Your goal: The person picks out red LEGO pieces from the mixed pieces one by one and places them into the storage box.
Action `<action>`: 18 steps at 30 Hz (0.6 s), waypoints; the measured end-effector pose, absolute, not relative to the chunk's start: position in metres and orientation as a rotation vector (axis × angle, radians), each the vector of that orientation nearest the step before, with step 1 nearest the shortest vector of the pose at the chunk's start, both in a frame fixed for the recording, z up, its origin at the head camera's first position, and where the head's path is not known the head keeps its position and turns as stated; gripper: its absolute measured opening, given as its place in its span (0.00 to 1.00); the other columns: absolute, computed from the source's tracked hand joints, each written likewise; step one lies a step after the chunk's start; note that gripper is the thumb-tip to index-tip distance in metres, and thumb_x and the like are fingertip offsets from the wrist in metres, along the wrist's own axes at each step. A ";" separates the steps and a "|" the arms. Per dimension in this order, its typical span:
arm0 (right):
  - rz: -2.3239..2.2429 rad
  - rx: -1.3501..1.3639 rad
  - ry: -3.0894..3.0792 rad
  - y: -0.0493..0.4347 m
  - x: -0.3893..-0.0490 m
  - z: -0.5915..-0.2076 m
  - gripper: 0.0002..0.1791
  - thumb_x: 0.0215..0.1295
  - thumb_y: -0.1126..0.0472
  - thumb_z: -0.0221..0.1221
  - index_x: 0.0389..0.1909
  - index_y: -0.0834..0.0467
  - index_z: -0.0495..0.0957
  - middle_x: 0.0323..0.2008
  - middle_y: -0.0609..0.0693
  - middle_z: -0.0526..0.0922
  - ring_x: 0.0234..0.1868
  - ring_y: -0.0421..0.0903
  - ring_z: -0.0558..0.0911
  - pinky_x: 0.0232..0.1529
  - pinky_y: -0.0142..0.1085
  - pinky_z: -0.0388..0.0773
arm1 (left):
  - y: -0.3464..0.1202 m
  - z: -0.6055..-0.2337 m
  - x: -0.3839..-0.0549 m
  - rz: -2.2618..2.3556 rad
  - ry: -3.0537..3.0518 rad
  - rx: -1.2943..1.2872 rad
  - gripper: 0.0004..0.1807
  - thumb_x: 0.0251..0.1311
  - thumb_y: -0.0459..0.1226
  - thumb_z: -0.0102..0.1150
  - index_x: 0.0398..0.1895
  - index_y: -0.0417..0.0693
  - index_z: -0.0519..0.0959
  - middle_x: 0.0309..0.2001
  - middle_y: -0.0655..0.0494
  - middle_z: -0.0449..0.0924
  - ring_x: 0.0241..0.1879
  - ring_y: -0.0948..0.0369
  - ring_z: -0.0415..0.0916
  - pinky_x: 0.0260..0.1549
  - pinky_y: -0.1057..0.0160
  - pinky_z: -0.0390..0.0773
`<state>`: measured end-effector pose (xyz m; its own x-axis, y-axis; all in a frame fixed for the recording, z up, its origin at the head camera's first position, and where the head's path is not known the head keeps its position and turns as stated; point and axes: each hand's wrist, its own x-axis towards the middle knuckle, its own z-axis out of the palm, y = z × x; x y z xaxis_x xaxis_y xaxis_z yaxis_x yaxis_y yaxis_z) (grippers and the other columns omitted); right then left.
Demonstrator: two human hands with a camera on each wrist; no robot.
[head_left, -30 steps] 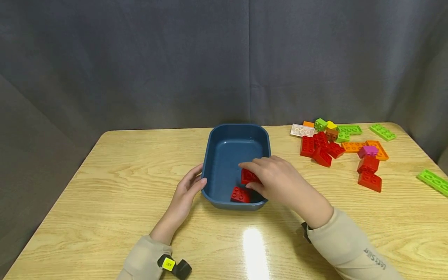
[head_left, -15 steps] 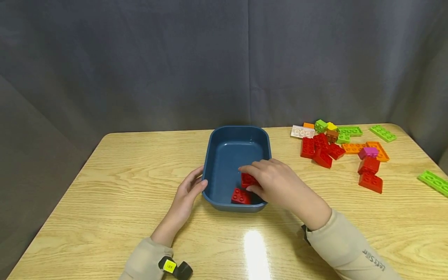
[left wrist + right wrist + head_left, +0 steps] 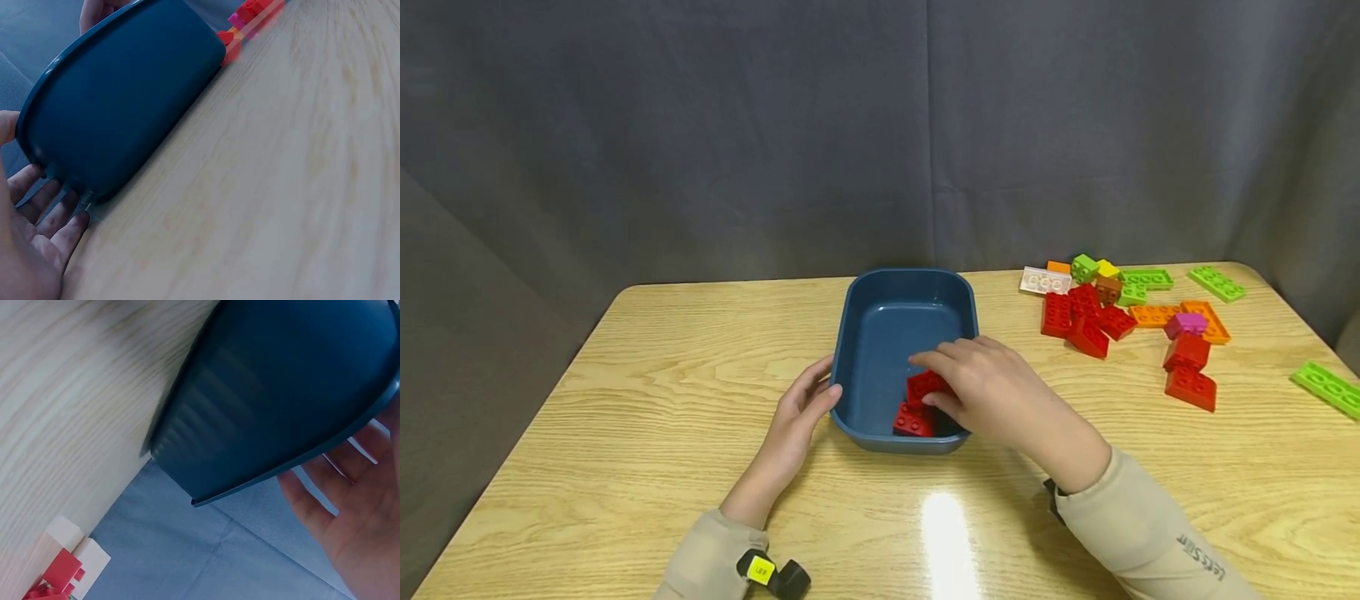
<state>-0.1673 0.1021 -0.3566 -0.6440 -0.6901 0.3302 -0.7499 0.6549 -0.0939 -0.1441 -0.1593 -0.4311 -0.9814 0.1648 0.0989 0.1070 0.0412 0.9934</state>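
A dark blue plastic bin (image 3: 912,445) stands on the table in the head view. My left hand (image 3: 801,408) grips its left side, thumb over the rim and fingertips against the outer wall, as the left wrist view shows. Inside the bin my right hand (image 3: 985,383) pinches a red toy building brick (image 3: 922,385) between thumb and forefinger. Just in front of that, overlapping it in this view, a second red brick (image 3: 913,421) lies at the bin's near end. In the right wrist view the bin's wall (image 3: 262,394) hides both bricks.
To the right of the bin lies a cluster of red bricks (image 3: 1087,333), with a clear plate (image 3: 1045,281) and green pieces (image 3: 1146,278) behind. Farther right are stacked red bricks (image 3: 1190,389), a pink brick (image 3: 1186,324) and a green plate (image 3: 1328,388). A grey curtain (image 3: 775,150) hangs behind the table.
The brick in my right hand has shifted slightly leftward and tilted, closer to the second red brick. My left hand stays at the bin's side.
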 end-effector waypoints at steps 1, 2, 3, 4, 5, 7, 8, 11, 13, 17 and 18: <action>0.325 1.159 -2.607 0.102 -0.167 -0.356 0.24 0.55 0.56 0.73 0.53 0.58 0.82 0.39 0.49 0.85 0.38 0.45 0.82 0.44 0.41 0.79 | -0.160 -0.431 -0.144 2.125 2.237 0.297 0.28 0.73 0.37 0.48 0.73 0.41 0.61 0.71 0.42 0.61 0.68 0.48 0.62 0.60 0.69 0.67; 0.326 1.157 -2.609 0.102 -0.167 -0.356 0.24 0.55 0.56 0.73 0.53 0.58 0.82 0.39 0.49 0.85 0.38 0.45 0.82 0.44 0.42 0.79 | -0.160 -0.431 -0.144 2.126 2.236 0.300 0.28 0.73 0.37 0.48 0.73 0.41 0.61 0.71 0.42 0.61 0.68 0.48 0.62 0.60 0.69 0.67; 0.327 1.154 -2.610 0.102 -0.168 -0.355 0.23 0.56 0.57 0.73 0.53 0.58 0.82 0.39 0.49 0.85 0.38 0.45 0.82 0.44 0.42 0.80 | -0.160 -0.431 -0.144 2.127 2.235 0.303 0.28 0.73 0.37 0.48 0.73 0.40 0.61 0.71 0.42 0.61 0.68 0.48 0.62 0.60 0.69 0.67; 0.329 1.153 -2.609 0.102 -0.168 -0.355 0.23 0.56 0.57 0.73 0.53 0.58 0.82 0.39 0.49 0.85 0.38 0.45 0.82 0.44 0.42 0.80 | -0.160 -0.431 -0.144 2.128 2.233 0.304 0.28 0.73 0.37 0.47 0.73 0.40 0.61 0.71 0.42 0.61 0.68 0.48 0.62 0.60 0.69 0.67; 0.334 1.152 -2.605 0.102 -0.168 -0.355 0.23 0.56 0.57 0.73 0.53 0.58 0.82 0.39 0.49 0.85 0.38 0.46 0.82 0.44 0.42 0.80 | -0.160 -0.431 -0.145 2.131 2.231 0.304 0.28 0.73 0.37 0.47 0.73 0.40 0.61 0.71 0.42 0.62 0.68 0.48 0.62 0.60 0.69 0.67; 0.338 1.148 -2.599 0.103 -0.169 -0.354 0.22 0.57 0.57 0.72 0.52 0.58 0.83 0.39 0.50 0.86 0.38 0.46 0.83 0.45 0.42 0.80 | -0.159 -0.431 -0.145 2.137 2.229 0.301 0.28 0.73 0.37 0.47 0.73 0.39 0.61 0.71 0.41 0.62 0.68 0.48 0.62 0.60 0.69 0.67; 0.341 1.147 -2.592 0.103 -0.169 -0.354 0.22 0.57 0.58 0.72 0.52 0.58 0.83 0.39 0.50 0.86 0.38 0.46 0.83 0.45 0.43 0.80 | -0.159 -0.431 -0.145 2.141 2.227 0.299 0.28 0.73 0.37 0.47 0.73 0.39 0.61 0.71 0.41 0.62 0.68 0.48 0.63 0.60 0.68 0.67; 0.348 1.145 -2.573 0.104 -0.169 -0.354 0.21 0.57 0.58 0.72 0.51 0.59 0.83 0.39 0.50 0.85 0.38 0.46 0.83 0.44 0.43 0.81 | -0.159 -0.432 -0.146 2.146 2.227 0.289 0.28 0.72 0.37 0.48 0.73 0.39 0.62 0.70 0.41 0.63 0.68 0.48 0.63 0.60 0.68 0.68; 0.348 1.141 -2.570 0.104 -0.170 -0.354 0.21 0.58 0.59 0.71 0.51 0.59 0.83 0.39 0.51 0.85 0.38 0.46 0.83 0.44 0.43 0.81 | -0.159 -0.432 -0.146 2.146 2.224 0.288 0.28 0.72 0.37 0.48 0.73 0.39 0.62 0.70 0.42 0.63 0.68 0.48 0.63 0.60 0.68 0.68; 0.347 1.126 -2.572 0.107 -0.170 -0.352 0.20 0.59 0.59 0.71 0.52 0.60 0.83 0.40 0.51 0.85 0.37 0.47 0.83 0.44 0.43 0.80 | -0.159 -0.431 -0.146 2.149 2.218 0.291 0.28 0.72 0.36 0.48 0.73 0.39 0.62 0.71 0.42 0.63 0.68 0.48 0.63 0.60 0.68 0.68; 0.347 1.118 -2.574 0.108 -0.171 -0.351 0.20 0.59 0.59 0.71 0.52 0.60 0.82 0.40 0.52 0.85 0.38 0.48 0.83 0.45 0.43 0.80 | -0.159 -0.432 -0.146 2.149 2.218 0.287 0.28 0.72 0.36 0.48 0.73 0.39 0.62 0.71 0.42 0.63 0.68 0.48 0.64 0.60 0.68 0.68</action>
<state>-0.1706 0.1081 -0.3507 -0.6463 -0.6641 0.3759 -0.7400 0.6658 -0.0959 -0.1457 -0.1586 -0.4315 -0.9821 0.1600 0.0994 0.1043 0.0230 0.9943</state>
